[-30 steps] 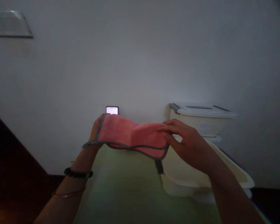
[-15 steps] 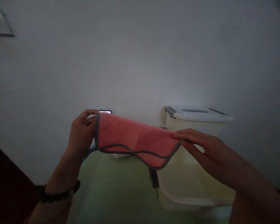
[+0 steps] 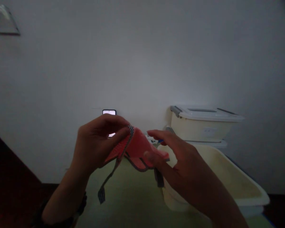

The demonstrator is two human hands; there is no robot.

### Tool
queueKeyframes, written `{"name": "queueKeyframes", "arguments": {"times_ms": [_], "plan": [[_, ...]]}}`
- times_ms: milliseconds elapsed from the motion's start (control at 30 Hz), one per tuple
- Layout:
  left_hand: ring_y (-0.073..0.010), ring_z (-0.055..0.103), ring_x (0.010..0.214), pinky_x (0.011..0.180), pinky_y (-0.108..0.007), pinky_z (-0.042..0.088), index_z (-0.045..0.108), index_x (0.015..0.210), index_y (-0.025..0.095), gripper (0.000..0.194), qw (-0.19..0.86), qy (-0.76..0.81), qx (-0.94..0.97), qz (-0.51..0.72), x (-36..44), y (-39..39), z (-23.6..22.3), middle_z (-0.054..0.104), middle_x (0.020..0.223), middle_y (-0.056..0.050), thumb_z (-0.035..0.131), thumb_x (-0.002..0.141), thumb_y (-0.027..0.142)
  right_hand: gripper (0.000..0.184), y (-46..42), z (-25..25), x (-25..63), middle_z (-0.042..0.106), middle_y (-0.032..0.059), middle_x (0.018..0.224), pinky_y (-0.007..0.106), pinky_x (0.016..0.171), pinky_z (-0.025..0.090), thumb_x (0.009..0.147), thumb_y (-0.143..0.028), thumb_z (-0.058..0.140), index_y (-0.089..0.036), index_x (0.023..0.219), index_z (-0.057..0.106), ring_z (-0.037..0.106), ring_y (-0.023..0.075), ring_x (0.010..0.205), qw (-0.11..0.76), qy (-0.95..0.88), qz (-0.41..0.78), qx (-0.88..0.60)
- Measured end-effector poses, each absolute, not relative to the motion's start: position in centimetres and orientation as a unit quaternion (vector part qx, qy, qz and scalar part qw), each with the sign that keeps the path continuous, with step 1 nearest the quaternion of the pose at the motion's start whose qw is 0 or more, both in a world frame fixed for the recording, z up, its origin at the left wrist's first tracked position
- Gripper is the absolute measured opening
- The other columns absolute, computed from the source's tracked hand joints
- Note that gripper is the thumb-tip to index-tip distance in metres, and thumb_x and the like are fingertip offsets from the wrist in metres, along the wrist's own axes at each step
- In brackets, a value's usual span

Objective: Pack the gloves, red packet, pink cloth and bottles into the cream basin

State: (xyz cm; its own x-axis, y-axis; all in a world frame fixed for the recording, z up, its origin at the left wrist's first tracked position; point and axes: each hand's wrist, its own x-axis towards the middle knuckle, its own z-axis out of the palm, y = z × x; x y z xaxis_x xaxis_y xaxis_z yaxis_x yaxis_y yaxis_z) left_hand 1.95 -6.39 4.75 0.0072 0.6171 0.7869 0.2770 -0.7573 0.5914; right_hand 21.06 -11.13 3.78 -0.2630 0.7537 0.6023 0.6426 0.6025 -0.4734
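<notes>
A pink cloth (image 3: 142,145) with black-and-white checkered edging hangs bunched in front of me. My left hand (image 3: 98,139) pinches its edging between thumb and fingers. From there a loose checkered strip (image 3: 106,185) dangles below. On the other side, my right hand (image 3: 178,158) has thumb and forefinger spread apart. Its thumb lies against or just in front of the cloth; I cannot tell which. The cloth's right end is partly hidden behind this hand.
A phone (image 3: 109,112) with a lit screen stands against the wall behind my left hand. To the right, an uncovered cream bin (image 3: 254,198) sits on the green surface (image 3: 128,202), with a lidded storage box (image 3: 192,128) behind it. A dark area fills the lower left.
The cloth, stretched flat between both hands before, is now bunched. My hands have come closer together; the right one has moved left and its fingers have parted from the cloth's corner.
</notes>
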Motion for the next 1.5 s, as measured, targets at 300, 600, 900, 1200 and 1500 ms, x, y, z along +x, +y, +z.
{"name": "queueKeyframes", "arguments": {"times_ms": [300,600,900,1200,1500], "plan": [[-0.0044,0.06,0.055,0.051,-0.008,0.048,0.061,0.071,0.019,0.011,0.213,0.297,0.759,0.539,3.6,-7.0,4.4,0.064,0.061,0.007,0.07,0.07,0.013,0.007,-10.4,3.6,20.6,0.063,-0.0022,0.086,0.019,0.069,0.044,0.084,-0.024,0.06,-0.02,0.09,0.059,0.057,0.0089,0.079,0.492,-0.778,0.07,-0.384],[-0.0121,0.063,0.076,0.057,-0.017,0.051,0.05,0.102,0.024,0.023,0.294,0.294,0.813,0.407,2.5,-6.9,3.9,0.063,0.088,0.0,0.06,0.082,0.022,0.005,-9.6,3.9,22.3,0.057,-0.0032,0.069,0.022,0.058,0.043,0.082,-0.022,0.059,-0.02,0.079,0.055,0.053,0.0103,0.063,0.57,-0.698,0.009,-0.433],[-0.0073,0.053,0.046,0.041,-0.014,0.043,0.048,0.09,0.022,0.016,0.283,0.316,0.721,0.548,3.0,-6.0,4.1,0.058,0.058,0.007,0.06,0.08,0.017,0.018,-8.8,4.2,25.3,0.058,-0.0018,0.079,0.024,0.061,0.044,0.086,-0.017,0.05,-0.024,0.101,0.057,0.055,0.0105,0.065,0.499,-0.75,0.06,-0.429],[-0.0061,0.046,0.039,0.035,-0.013,0.035,0.049,0.092,0.022,0.012,0.266,0.345,0.726,0.533,3.0,-5.8,3.7,0.051,0.05,0.009,0.055,0.082,0.019,0.003,-9.3,4.4,25.1,0.057,0.0028,0.106,0.025,0.073,0.044,0.079,-0.018,0.061,-0.02,0.077,0.061,0.056,0.0117,0.082,0.392,-0.836,0.117,-0.366],[-0.0076,0.054,0.053,0.044,-0.016,0.043,0.052,0.094,0.022,0.014,0.287,0.273,0.75,0.53,2.8,-5.8,3.5,0.06,0.07,0.003,0.057,0.081,0.019,0.03,-9.3,4.1,23.5,0.029,-0.0062,0.049,0.024,0.044,0.024,0.077,-0.017,0.049,-0.02,0.05,0.036,0.031,0.0083,0.047,0.492,-0.716,0.048,-0.493]]}}
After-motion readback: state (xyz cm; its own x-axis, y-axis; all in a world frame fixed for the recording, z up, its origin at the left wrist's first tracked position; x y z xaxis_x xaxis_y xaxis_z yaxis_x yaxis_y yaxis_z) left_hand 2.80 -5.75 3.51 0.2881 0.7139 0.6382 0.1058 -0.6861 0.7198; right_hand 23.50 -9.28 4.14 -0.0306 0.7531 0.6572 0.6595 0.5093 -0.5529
